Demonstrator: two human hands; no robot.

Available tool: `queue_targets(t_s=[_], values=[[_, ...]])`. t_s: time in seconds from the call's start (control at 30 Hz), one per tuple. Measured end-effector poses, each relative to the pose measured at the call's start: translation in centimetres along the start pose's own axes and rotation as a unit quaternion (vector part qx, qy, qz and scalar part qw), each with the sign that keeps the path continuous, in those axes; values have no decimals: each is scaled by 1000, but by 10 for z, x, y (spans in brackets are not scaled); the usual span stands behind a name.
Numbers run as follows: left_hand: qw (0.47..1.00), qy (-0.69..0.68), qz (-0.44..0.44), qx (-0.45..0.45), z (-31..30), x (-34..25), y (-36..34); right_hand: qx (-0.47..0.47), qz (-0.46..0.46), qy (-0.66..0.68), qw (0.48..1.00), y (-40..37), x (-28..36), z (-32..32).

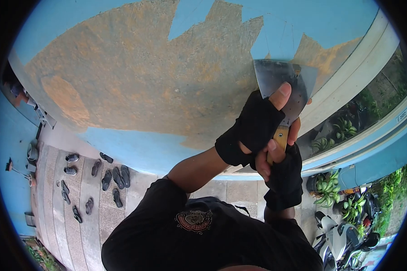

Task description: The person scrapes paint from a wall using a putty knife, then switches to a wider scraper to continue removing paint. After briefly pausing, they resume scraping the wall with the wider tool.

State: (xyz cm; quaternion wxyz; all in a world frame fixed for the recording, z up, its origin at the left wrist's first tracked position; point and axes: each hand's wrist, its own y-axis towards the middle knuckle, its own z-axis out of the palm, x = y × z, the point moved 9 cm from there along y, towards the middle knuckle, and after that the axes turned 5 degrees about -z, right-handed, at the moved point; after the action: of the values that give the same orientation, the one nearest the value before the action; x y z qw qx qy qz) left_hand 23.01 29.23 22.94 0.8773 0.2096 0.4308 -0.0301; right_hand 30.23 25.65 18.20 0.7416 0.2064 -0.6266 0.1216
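A wide metal scraper [298, 101] with a wooden handle has its blade edge at the border of the blue paint [278, 43] on the wall. My left hand [260, 122], in a black fingerless glove, grips the blade's lower part, thumb on its face and fingers mostly hidden behind. Just below, my right hand [282, 169], gloved the same way, is wrapped around the handle. Bare grey-brown wall surface [158, 77] shows left of the blade, with jagged blue paint above it and more blue below.
A pale ledge [362, 67] and a window [348, 117] curve along the right. Several shoes and sandals [117, 177] lie on the floor at left. Potted plants [328, 189] and a white motorbike [339, 241] stand at lower right. A broom [20, 171] is at far left.
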Motion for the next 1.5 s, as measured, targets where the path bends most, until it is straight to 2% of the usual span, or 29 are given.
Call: queue_targets(t_s=[0.13,0.23,0.33,0.4,0.53,0.57,0.8,1.03,1.13,1.23,1.43,1.5], values=[[1000,8,8,-17,-1,2,0,30,-9,52,998,2,-1,2],[1000,5,8,-22,-3,-6,1,3,-5,23,1000,6,5,3],[999,14,31,-12,-2,-16,2,12,-50,-15,999,8,16,8],[999,38,8,-21,-2,-3,-1,23,-18,0,1000,2,6,3],[999,31,22,-17,-4,-9,3,17,-9,-9,1000,6,10,7],[999,-8,30,-14,-5,-11,6,15,-18,-8,1000,10,16,11],[1000,14,7,-16,-1,3,-1,5,-21,15,1000,3,1,-2],[999,-2,21,-31,0,3,1,-12,-5,15,1000,3,0,-6],[998,-7,52,-29,-3,-5,4,6,-3,-7,1000,7,3,-4],[999,15,28,-22,-5,-4,7,28,-19,-41,999,9,8,-2],[998,-18,31,-44,-1,-4,2,-5,-3,-18,1000,6,7,-4],[999,1,27,-48,-1,-11,2,25,-20,-51,998,11,13,1]])
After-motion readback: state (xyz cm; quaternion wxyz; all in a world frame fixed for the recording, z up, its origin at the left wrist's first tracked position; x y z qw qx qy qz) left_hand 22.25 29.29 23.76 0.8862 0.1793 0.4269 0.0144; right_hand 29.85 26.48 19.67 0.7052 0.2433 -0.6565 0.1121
